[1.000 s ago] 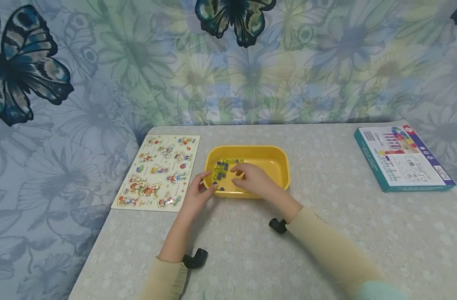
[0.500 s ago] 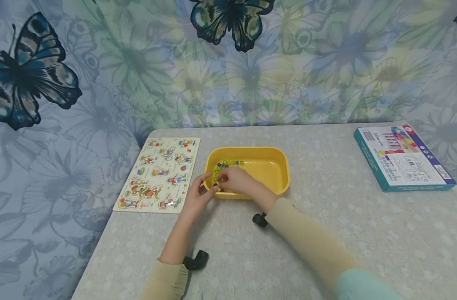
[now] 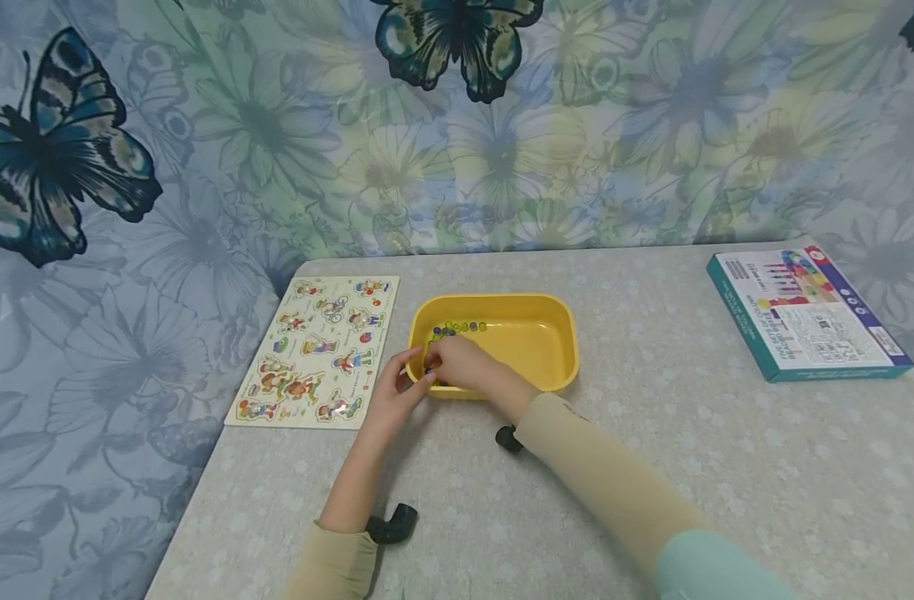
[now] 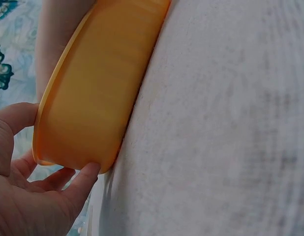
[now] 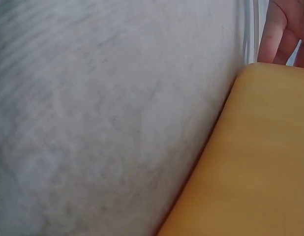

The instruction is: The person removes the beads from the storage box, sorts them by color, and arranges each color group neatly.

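A yellow plastic tray stands on the table. My left hand grips its near left corner, thumb at the rim and fingers along the outer wall in the left wrist view. Small round green and blue beads lie in the tray's left part, some in a row near the far wall. My right hand reaches over the near rim, its bent fingers down among the beads at the left end. Its fingertips are mostly hidden, and I cannot tell whether they pinch a bead.
Left of the tray lies a cream board with pictures of small figures. A teal and white box lies at the far right of the table. Behind the table rises a wall with flowers and butterflies.
My right hand has moved left across the tray to its left end, now covering many of the beads. The left hand has stayed at the tray's corner.
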